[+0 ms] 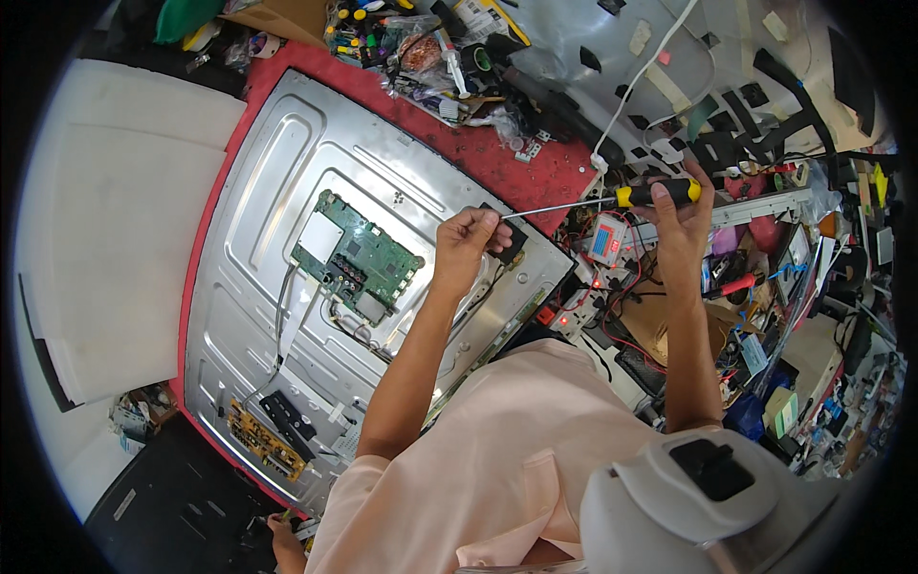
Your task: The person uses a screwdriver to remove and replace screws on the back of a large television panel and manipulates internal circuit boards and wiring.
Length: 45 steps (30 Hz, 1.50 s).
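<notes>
My right hand (674, 225) is closed round the yellow and black handle of a screwdriver (559, 207), raised at the right. Its long metal shaft points left to my left hand (467, 247). There the tip meets the thumb and curled fingers; whatever small thing they pinch is hidden. Below my left hand lies the silver metal back panel of a flat television (273, 225). A green circuit board (359, 253) sits on the panel's middle, and a tan power board (263, 440) near its lower left end. A black part (507, 239) shows beside my left fingers.
The panel rests on a red mat (550, 182). Tools and bottles (421, 53) crowd the far edge. Wires and a white-red box (607, 237) lie near my right hand, with cluttered parts beyond. Another person's hand (284, 536) shows at lower left. White foam sheets (134, 230) stand left.
</notes>
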Available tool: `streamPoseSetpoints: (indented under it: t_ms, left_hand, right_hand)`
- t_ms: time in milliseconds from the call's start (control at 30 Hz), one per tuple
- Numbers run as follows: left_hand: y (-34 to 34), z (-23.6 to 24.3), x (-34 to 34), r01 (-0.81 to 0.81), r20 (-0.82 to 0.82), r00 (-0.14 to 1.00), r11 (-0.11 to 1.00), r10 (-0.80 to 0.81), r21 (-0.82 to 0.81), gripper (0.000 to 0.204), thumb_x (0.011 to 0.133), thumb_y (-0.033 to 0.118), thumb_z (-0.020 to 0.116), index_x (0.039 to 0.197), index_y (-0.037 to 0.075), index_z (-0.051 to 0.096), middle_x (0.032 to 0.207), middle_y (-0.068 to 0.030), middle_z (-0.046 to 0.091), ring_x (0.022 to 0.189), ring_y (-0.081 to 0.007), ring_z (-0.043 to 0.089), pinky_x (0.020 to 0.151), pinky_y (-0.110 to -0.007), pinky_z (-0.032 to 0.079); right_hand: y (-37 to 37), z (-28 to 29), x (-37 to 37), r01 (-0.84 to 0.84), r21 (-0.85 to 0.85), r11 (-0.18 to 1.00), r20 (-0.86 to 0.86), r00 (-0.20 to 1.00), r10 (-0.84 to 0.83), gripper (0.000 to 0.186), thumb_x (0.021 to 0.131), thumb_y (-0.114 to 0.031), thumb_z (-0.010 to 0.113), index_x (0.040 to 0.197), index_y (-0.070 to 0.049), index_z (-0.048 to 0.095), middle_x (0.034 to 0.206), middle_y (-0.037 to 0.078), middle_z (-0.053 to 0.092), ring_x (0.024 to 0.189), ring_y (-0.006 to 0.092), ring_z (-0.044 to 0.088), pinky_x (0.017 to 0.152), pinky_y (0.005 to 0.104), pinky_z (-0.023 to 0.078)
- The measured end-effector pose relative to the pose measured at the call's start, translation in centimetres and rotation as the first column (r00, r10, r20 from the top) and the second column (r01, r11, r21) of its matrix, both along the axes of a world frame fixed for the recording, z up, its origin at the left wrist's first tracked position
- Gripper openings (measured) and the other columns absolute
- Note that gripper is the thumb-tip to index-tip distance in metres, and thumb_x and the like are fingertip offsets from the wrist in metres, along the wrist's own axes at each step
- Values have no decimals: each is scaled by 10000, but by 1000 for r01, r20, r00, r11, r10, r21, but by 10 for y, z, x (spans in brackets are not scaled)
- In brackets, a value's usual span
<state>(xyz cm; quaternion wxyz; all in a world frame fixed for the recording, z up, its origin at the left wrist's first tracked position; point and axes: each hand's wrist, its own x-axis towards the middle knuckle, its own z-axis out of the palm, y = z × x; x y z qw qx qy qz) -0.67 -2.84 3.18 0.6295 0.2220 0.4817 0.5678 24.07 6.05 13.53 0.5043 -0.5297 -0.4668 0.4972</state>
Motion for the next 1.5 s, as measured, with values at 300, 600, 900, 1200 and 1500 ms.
streamPoseSetpoints:
  t_ms: [300, 600, 900, 1200, 1500]
  left_hand:
    - [13, -2, 1, -63, 64, 996, 998, 65, -22, 140, 897, 85, 648, 1001, -9, 654, 865, -109, 690, 744, -172, 655, 667, -274, 518]
    - [18, 1, -7, -42, 167, 985, 999, 47, -34, 136, 878, 88, 671, 994, 17, 668, 862, -99, 688, 756, -175, 655, 670, -274, 516]
    - [30, 6, 1, -20, 149, 989, 999, 24, -30, 125, 875, 78, 672, 986, 21, 669, 844, -94, 691, 737, -177, 660, 667, -278, 516]
    - [38, 4, 4, -8, 123, 992, 999, 13, -42, 142, 885, 81, 662, 1002, 0, 662, 867, -107, 691, 754, -175, 658, 677, -276, 514]
    - [40, 9, 4, 82, -135, 987, 996, -86, -32, 263, 930, 164, 605, 1125, -11, 609, 946, -120, 680, 868, -191, 650, 783, -305, 506]
  right_hand:
    - [-7, -13, 5, 89, -31, 996, -116, 989, -92, 476, 915, -49, 601, 1318, -28, 349, 1071, 136, 548, 953, 203, 610, 740, 370, 601]
    - [-8, -25, 5, 137, -93, 986, -204, 967, -154, 473, 905, -48, 616, 1293, -12, 349, 1044, 131, 531, 896, 207, 629, 725, 360, 607]
    - [-6, -34, 17, 174, -136, 975, -263, 943, -205, 453, 904, -38, 609, 1285, -27, 366, 1048, 128, 548, 894, 189, 626, 723, 357, 605]
    - [-4, -43, 21, 196, -196, 961, -312, 917, -250, 468, 904, -40, 611, 1299, -42, 361, 1067, 144, 563, 913, 215, 633, 736, 393, 593]
    - [-3, -42, 27, 255, -182, 950, -292, 908, -300, 474, 898, -26, 616, 1298, -28, 361, 1058, 143, 561, 908, 217, 633, 723, 393, 602]
